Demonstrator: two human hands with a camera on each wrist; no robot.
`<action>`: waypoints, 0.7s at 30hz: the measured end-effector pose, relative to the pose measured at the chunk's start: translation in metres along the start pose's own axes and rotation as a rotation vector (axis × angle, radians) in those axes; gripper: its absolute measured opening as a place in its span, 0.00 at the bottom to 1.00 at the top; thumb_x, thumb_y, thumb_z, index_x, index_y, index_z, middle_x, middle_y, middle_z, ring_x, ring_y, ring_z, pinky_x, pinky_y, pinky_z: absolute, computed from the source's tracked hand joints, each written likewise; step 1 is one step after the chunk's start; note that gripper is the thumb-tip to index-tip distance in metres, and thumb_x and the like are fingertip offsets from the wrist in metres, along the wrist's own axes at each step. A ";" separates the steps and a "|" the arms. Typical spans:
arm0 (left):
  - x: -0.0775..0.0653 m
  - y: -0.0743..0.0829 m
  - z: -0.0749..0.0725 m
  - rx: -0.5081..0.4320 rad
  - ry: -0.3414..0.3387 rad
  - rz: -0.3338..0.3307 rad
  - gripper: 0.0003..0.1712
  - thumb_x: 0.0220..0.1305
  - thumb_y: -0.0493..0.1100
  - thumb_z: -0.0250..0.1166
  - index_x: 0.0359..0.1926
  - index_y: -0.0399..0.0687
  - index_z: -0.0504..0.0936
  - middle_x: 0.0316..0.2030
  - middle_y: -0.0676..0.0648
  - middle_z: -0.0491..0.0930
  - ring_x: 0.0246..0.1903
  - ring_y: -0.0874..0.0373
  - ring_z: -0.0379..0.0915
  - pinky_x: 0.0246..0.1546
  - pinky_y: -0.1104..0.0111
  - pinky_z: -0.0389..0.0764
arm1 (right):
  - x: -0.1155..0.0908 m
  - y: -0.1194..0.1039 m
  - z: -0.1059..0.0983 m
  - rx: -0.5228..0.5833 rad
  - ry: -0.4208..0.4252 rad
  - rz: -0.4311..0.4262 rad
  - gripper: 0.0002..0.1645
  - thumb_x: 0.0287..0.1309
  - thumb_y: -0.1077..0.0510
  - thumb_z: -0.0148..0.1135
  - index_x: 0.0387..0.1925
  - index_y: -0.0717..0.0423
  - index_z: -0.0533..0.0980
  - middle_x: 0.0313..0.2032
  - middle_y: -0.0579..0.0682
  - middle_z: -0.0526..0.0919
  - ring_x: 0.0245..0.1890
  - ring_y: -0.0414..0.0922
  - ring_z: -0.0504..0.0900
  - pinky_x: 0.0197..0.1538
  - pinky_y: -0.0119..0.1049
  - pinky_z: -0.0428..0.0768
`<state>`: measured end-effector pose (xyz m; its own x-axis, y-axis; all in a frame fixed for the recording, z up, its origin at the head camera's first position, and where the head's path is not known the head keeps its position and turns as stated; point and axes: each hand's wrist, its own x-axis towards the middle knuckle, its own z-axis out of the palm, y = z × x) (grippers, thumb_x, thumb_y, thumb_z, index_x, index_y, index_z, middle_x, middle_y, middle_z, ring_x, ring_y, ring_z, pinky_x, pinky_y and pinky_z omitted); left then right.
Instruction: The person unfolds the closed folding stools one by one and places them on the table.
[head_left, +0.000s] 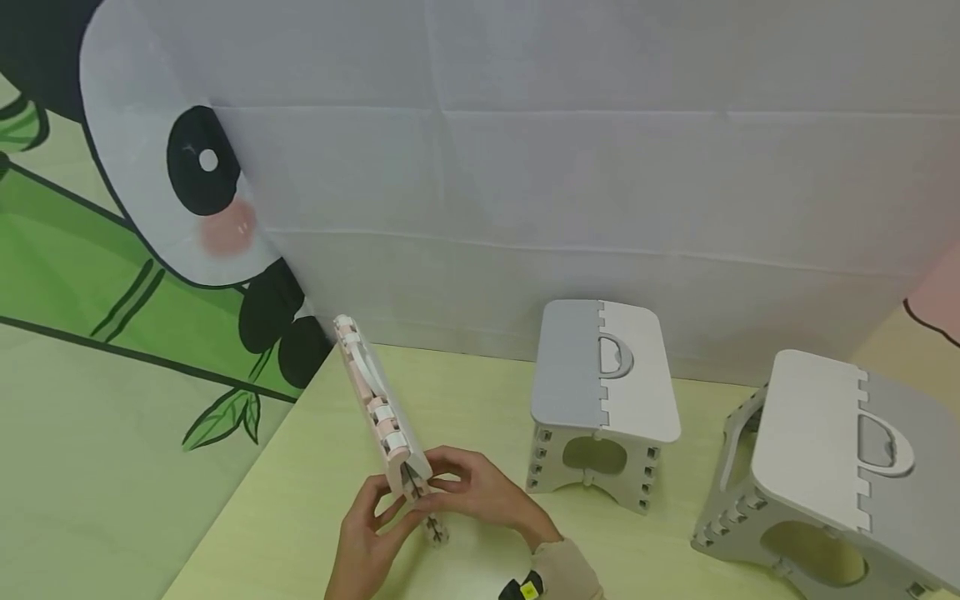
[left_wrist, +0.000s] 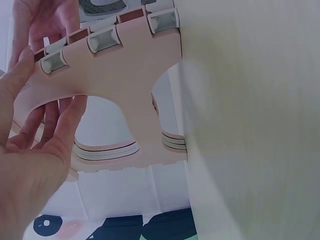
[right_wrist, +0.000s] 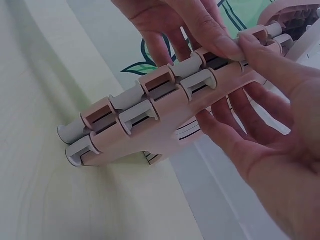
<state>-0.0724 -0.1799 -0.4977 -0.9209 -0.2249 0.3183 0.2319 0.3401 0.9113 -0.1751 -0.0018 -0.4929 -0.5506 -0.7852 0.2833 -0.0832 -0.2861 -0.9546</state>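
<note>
A pink and white folding stool [head_left: 375,400] stands on edge on the table, folded nearly flat with a narrow gap at its near end. My left hand [head_left: 367,529] grips one pink leg panel [left_wrist: 125,75], thumb at the hinge edge and fingers at the oval cutout. On the other side, my right hand [head_left: 480,492] holds the other panel; in the right wrist view its thumb lies along the hinged edge [right_wrist: 200,82], close to the left thumb. Both thumbs meet near the middle of this edge. The stool's lower end touches the tabletop.
Two grey and white folding stools stand unfolded to the right, a smaller one [head_left: 637,367] and a larger one [head_left: 810,433]. A pale wood-grain table [head_left: 277,500] lies beneath. Behind hangs a cloth [head_left: 562,175] printed with a panda and bamboo.
</note>
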 end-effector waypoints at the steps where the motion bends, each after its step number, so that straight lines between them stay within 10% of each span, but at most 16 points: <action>1: 0.000 0.000 0.000 0.001 0.000 0.006 0.27 0.53 0.27 0.77 0.53 0.42 0.77 0.51 0.49 0.79 0.55 0.65 0.76 0.51 0.66 0.84 | 0.000 0.001 0.000 -0.005 -0.001 -0.007 0.26 0.66 0.63 0.69 0.65 0.53 0.76 0.60 0.48 0.80 0.61 0.46 0.79 0.66 0.42 0.78; 21: -0.001 0.002 -0.001 0.036 0.005 0.076 0.28 0.52 0.30 0.79 0.53 0.46 0.79 0.50 0.51 0.80 0.55 0.66 0.76 0.49 0.66 0.86 | -0.006 0.002 -0.010 0.000 0.010 -0.011 0.28 0.65 0.67 0.68 0.65 0.57 0.75 0.62 0.53 0.77 0.63 0.47 0.78 0.69 0.45 0.75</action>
<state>-0.0703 -0.1793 -0.4958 -0.8996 -0.2017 0.3874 0.2893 0.3893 0.8745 -0.1801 0.0074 -0.4971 -0.5580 -0.7765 0.2929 -0.0892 -0.2947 -0.9514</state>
